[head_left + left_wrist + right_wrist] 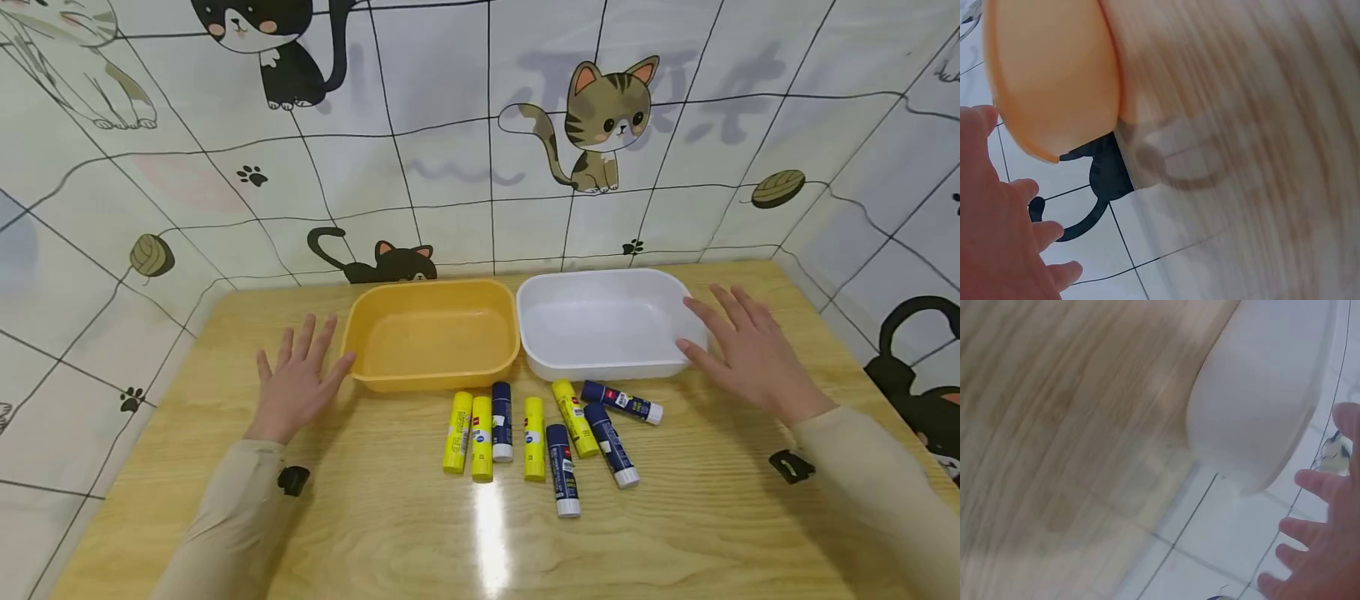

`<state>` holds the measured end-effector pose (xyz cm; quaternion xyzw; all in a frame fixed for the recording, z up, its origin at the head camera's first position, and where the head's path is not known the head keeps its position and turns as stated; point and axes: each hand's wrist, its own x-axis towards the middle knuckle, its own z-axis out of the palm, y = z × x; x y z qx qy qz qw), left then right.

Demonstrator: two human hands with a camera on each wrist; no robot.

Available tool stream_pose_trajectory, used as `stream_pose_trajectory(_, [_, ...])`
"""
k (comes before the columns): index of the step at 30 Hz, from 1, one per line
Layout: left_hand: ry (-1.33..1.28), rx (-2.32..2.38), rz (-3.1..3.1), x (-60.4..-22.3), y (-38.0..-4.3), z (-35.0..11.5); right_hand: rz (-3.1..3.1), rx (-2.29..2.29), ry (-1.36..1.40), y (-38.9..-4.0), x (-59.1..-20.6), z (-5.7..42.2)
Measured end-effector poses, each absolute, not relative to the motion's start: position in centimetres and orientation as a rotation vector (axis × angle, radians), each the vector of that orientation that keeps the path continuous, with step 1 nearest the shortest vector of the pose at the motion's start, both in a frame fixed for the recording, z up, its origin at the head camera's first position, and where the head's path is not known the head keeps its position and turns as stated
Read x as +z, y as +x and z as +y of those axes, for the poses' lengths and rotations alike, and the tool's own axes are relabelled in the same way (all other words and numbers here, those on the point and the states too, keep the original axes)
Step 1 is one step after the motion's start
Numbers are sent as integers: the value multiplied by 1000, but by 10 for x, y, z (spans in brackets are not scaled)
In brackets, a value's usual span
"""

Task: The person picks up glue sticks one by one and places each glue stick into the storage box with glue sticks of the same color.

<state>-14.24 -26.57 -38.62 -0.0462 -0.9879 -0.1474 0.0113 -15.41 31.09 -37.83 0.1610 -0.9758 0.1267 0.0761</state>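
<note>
My left hand [295, 385] is spread with straight fingers beside the yellow-orange tray [431, 382]; its thumb is at the tray's left rim. On the other side, my right hand [750, 354] has its fingers spread at the right end of the white tray [603, 368], thumb and forefinger at the rim. Neither hand holds anything. In front of the trays lie several glue sticks, some yellow, such as a yellow glue stick [458, 433], others dark blue with white ends, such as a blue glue stick [563, 471]. Both wrist views show spread fingers close to a tray.
The two trays stand side by side at the back of the wooden table [390, 517]. Behind and beside it hangs a white cloth [442, 167] printed with cats and grid lines. A black object [293, 480] is at the left wrist, and a similar black object [792, 467] at the right.
</note>
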Motion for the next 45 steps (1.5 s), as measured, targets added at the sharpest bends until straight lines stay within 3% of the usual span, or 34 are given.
stream_pose_trajectory(14, [-253, -1010, -3087, -373, -170, -269, -2583, 384, 902, -124, -361, 256])
stream_pose_trajectory(24, [-220, -1755, -2967, -376, -182, -279, -2586, 353, 1045, -106, -378, 236])
stream_pose_trajectory(34, [-219, -2081, -2786, -394, -188, -292, -2770, 333, 979, -96, -400, 231])
stream_pose_trajectory(45, [-279, -2067, -2812, -397, -191, -294, -2810, 325, 922, -97, -402, 225])
